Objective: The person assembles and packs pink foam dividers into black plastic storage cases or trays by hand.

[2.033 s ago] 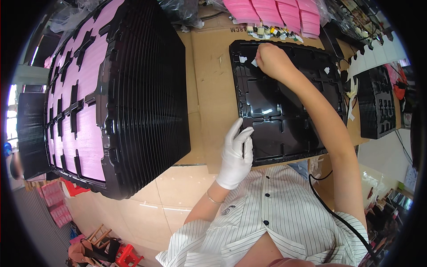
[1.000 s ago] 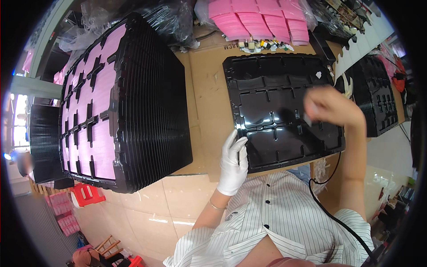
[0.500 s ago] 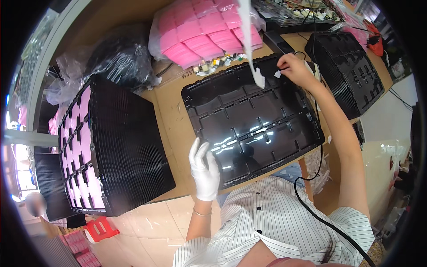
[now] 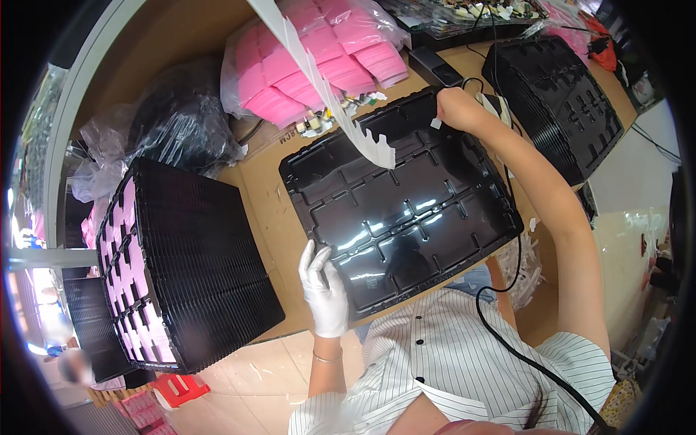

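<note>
A black plastic tray [image 4: 406,246] with shallow moulded compartments lies on the cardboard-covered worktop before me. My left hand [image 4: 325,297], in a white glove, rests at the tray's left edge, its fingers stretched out. Bare and curled closed, my right hand [image 4: 464,112] is over the tray's far right corner. A small white piece [image 4: 436,123], like a sticker or scrap of paper, shows at its fingertips, which are partly hidden. A ragged white strip [image 4: 330,98] hangs across the view in front of the tray.
A tall stack of black trays [image 4: 210,268] with pink pieces stands at left. Bagged pink foam sheets [image 4: 319,54] and small loose parts [image 4: 326,119] lie behind. More black trays [image 4: 554,109] stand at right, near a dark box-shaped device [image 4: 435,67]. A black cable [image 4: 500,337] crosses my front.
My right hand has curled more tightly at the tray's far corner, with the white piece still by its fingers. The hanging strip has swung left, and the view has shifted slightly.
</note>
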